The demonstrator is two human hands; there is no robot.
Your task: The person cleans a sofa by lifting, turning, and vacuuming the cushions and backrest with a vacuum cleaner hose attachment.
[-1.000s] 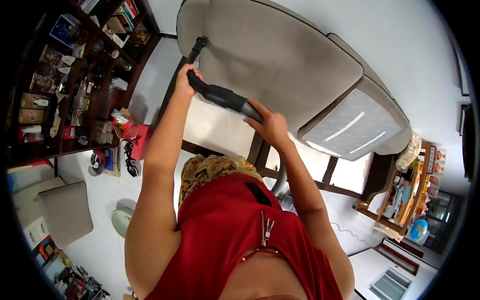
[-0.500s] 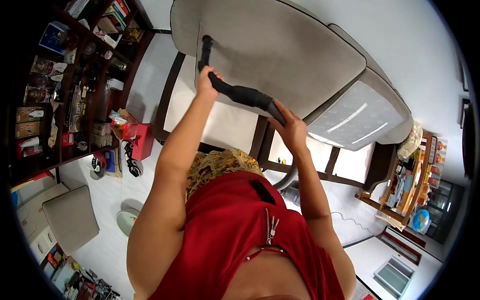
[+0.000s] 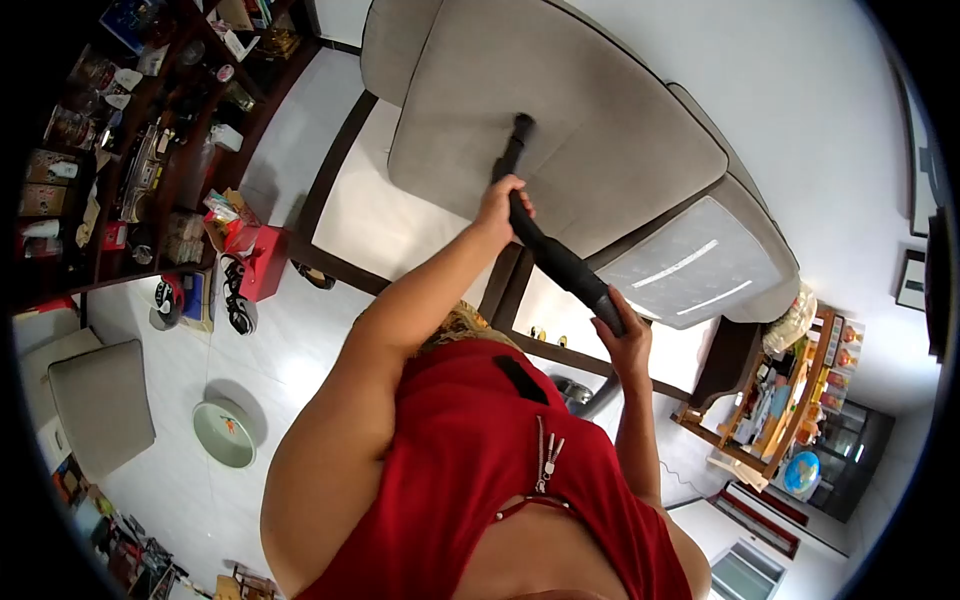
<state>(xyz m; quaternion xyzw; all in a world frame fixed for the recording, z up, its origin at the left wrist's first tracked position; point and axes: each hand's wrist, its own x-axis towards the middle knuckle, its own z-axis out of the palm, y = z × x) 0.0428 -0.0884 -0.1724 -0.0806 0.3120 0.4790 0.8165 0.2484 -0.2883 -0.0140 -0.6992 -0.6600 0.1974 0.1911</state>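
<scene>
A black vacuum cleaner wand [image 3: 560, 262] runs diagonally between my two hands. My left hand [image 3: 500, 208] is wrapped around its upper part, behind the brush nozzle [image 3: 522, 124]. The nozzle rests against the grey-beige back cushion [image 3: 590, 120] of a sofa, around the middle of its left half. Lower down, my right hand [image 3: 627, 332] grips the hose end of the wand. From there the grey hose [image 3: 600, 398] drops beside my red top, where part of a rounded machine [image 3: 572, 390] shows.
Below the cushion is the sofa's dark wooden frame [image 3: 335, 170] with pale seat panels [image 3: 400, 215]. A cushion with a translucent panel [image 3: 690, 265] leans at the right. Crowded shelves [image 3: 170, 150], a red box [image 3: 262, 262] and a green basin [image 3: 225, 432] stand to the left.
Both hands have moved right and down with the wand. The nozzle has shifted from the cushion's left edge toward its middle. The view has also turned slightly.
</scene>
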